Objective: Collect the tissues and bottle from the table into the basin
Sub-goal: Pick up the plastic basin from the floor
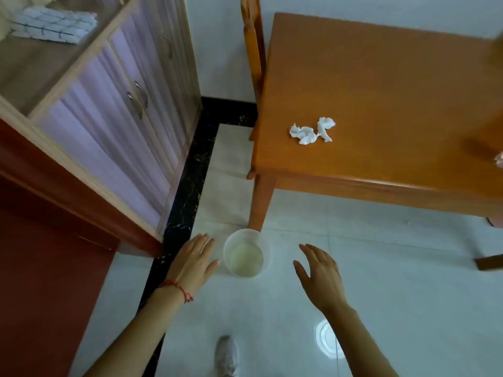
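Note:
A translucent white basin (228, 244) stands on the pale floor tiles by the front left leg of the wooden table (381, 85). Two crumpled white tissues (311, 131) lie close together near the table's front left corner. At the right frame edge a small clear shape (499, 160) rests on the table; whether it is the bottle I cannot tell. My left hand (194, 258) hovers open just left of the basin, a red string on its wrist. My right hand (319, 272) is open to the basin's right, a short gap away. Neither hand holds anything.
A cabinet with lilac panelled doors (117, 115) stands at the left, a folded white cloth (51, 24) on its shelf. A wooden chair (253, 47) is behind the table's left side. A shoe (226, 355) and a light reflection (325, 340) are on the floor below.

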Action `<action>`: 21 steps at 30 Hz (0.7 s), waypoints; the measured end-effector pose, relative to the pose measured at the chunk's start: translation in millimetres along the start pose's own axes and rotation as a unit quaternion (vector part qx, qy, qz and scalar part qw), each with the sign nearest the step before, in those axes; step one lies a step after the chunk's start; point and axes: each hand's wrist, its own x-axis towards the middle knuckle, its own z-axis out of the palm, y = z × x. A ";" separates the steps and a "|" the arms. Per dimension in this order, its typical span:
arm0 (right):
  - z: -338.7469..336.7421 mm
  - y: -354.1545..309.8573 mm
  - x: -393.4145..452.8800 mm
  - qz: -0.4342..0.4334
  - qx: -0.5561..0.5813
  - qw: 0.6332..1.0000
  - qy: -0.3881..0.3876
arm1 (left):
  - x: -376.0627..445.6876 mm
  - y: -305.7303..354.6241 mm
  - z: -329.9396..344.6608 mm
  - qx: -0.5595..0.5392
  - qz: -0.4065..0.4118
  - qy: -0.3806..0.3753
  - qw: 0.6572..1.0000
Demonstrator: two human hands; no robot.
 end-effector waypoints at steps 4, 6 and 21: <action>26.4 12.1 25.1 0.025 0.027 0.999 0.009 | 19.5 -4.4 33.4 0.035 0.037 0.006 0.999; 45.2 20.8 36.8 0.032 0.040 0.999 0.010 | 27.6 -6.0 56.3 0.039 0.034 -0.004 0.999; 221.3 102.4 119.8 0.037 0.074 0.996 -0.035 | 78.5 -43.7 249.6 -0.139 -0.099 -0.068 0.983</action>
